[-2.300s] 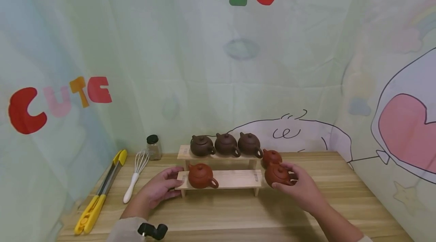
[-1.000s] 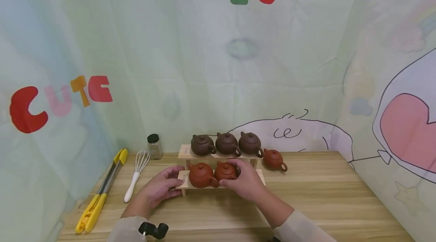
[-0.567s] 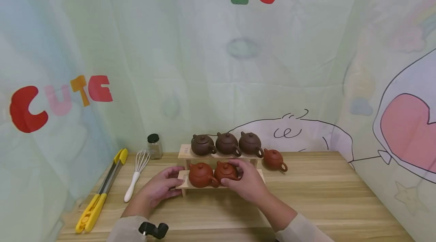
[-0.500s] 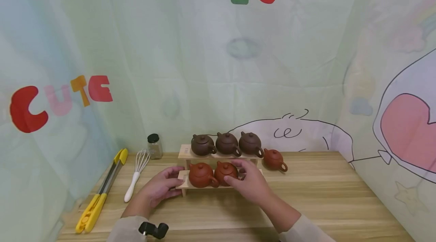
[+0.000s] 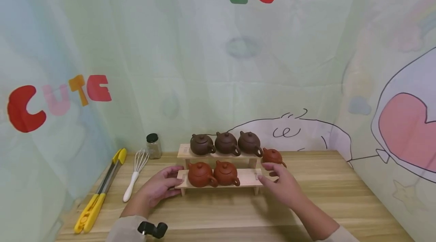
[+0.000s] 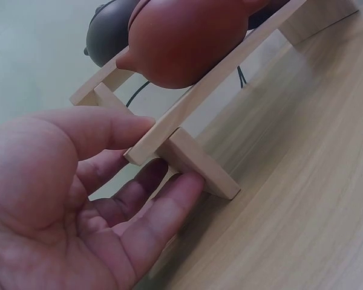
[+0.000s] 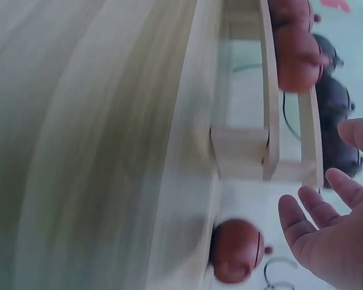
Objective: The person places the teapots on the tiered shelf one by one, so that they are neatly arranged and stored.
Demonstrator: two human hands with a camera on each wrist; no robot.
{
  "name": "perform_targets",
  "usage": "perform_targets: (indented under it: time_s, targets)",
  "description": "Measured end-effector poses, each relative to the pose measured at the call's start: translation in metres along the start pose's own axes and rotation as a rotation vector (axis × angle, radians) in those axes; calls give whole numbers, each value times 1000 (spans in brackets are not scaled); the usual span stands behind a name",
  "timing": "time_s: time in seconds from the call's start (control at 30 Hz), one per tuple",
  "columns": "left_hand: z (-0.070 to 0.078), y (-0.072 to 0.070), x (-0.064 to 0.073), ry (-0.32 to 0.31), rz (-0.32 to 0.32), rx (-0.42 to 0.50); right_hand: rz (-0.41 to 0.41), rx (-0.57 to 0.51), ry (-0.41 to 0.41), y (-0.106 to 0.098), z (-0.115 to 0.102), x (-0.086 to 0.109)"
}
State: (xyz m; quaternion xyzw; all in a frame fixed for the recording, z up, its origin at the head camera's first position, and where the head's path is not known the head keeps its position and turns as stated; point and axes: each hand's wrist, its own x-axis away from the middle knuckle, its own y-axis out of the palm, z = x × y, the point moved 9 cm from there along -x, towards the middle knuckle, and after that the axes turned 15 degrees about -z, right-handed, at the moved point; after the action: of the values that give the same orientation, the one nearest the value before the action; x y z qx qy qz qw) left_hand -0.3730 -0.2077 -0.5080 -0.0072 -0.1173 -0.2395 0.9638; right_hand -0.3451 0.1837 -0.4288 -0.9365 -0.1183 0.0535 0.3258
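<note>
My left hand (image 5: 161, 185) grips the left end of the low front wooden shelf (image 5: 248, 176). In the left wrist view, its thumb lies on the board's edge and its fingers touch the shelf leg (image 6: 201, 163). Two reddish-brown clay teapots, one on the left (image 5: 200, 174) and one beside it (image 5: 226, 174), sit upright on this shelf. My right hand (image 5: 284, 185) is held with spread, slightly bent fingers at the shelf's right end and holds nothing. Just beyond it, a third reddish teapot (image 5: 271, 155) stands on the table, partly hidden by the fingers.
On the higher rear shelf (image 5: 184, 152) stand three dark brown teapots (image 5: 226, 143). To the left are a jar with a black lid (image 5: 154, 147), a whisk (image 5: 135, 176) and yellow-handled tongs (image 5: 100, 193). A printed curtain (image 5: 204, 64) rises behind the wooden table (image 5: 211, 217).
My right hand carried a reddish teapot left onto the front shelf beside the first one, let go of it, and drew back right. My left hand has stayed on the shelf end.
</note>
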Motion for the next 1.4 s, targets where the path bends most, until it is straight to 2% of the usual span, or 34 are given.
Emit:
perform_targets:
  time_s: [0.3,0.53,0.87,1.13,1.4]
  targets:
    - [-2,0,0,-1,-6,4,31,68,87,-39,41,7]
    - [-1,0,0,5,-11,0,-4,92,157,-53,64,-7]
    - [0,0,0,3,-10,-5,-46,63,213,-50,80,-46]
    - [-1,1,0,3,-17,-5,-46,52,184,-40,90,-79]
    - [-1,0,1,-2,-19,-1,-48,26,182,-36,85,-92]
